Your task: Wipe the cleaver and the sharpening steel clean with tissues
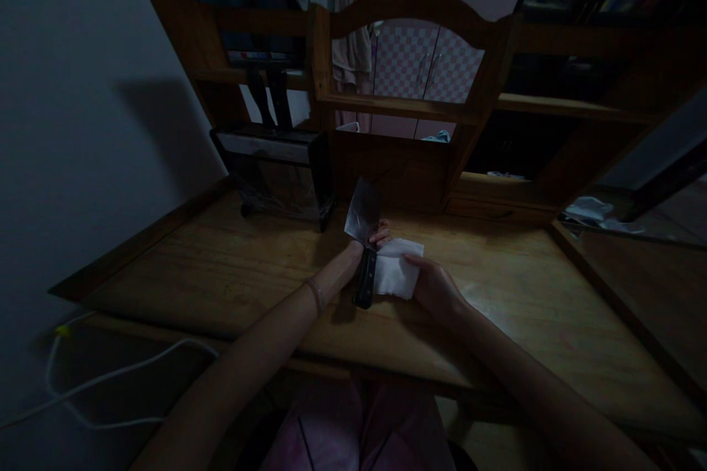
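Note:
A cleaver [363, 210] with a broad metal blade and a black riveted handle is over the wooden desk. Its blade points away from me and its handle toward me. My left hand [380, 233] grips it where the blade meets the handle, with the fingertips showing at the right side. Much of that hand is hidden behind the cleaver. My right hand [436, 287] pinches a white sheet of tissue or paper [396, 272], with the thumb on top. The sheet is right beside the black handle; whether it touches the handle I cannot tell.
On the desk [497, 294], back left, a knife block [270, 169] holds black-handled knives [270, 99]. A wooden shelf unit [398, 114] rises along the back edge. At the lower left hangs a white cable [138, 364]. The room is dim.

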Action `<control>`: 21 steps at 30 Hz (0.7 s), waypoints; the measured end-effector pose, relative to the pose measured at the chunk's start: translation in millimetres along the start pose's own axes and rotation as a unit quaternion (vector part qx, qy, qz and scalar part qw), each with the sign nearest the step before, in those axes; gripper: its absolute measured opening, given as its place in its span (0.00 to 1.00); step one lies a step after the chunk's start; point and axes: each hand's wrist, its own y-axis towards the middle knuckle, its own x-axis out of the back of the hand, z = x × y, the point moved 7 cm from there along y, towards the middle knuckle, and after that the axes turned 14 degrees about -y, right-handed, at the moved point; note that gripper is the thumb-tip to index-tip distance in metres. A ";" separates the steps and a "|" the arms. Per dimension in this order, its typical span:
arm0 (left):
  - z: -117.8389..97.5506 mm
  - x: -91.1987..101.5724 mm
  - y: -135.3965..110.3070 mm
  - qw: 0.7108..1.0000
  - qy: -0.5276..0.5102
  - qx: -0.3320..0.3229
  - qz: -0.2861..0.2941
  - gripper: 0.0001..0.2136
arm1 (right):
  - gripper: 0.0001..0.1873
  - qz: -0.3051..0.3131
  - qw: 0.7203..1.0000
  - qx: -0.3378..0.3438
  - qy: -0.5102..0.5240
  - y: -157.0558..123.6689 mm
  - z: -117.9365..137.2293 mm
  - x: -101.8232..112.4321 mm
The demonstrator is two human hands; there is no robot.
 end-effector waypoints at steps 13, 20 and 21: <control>-6.4 -1.3 5.0 1.000 -0.018 -0.003 -0.001 0.19 | 0.11 -0.053 0.998 0.024 -0.025 -3.4 8.6 6.1; -12.2 -3.2 1.5 1.000 -0.009 -0.020 -0.019 0.17 | 0.12 -0.089 0.994 0.060 -0.033 -7.5 17.0 8.2; -12.8 -4.6 0.8 1.000 -0.004 -0.023 -0.019 0.17 | 0.12 -0.098 0.991 0.078 -0.040 -7.9 18.8 10.6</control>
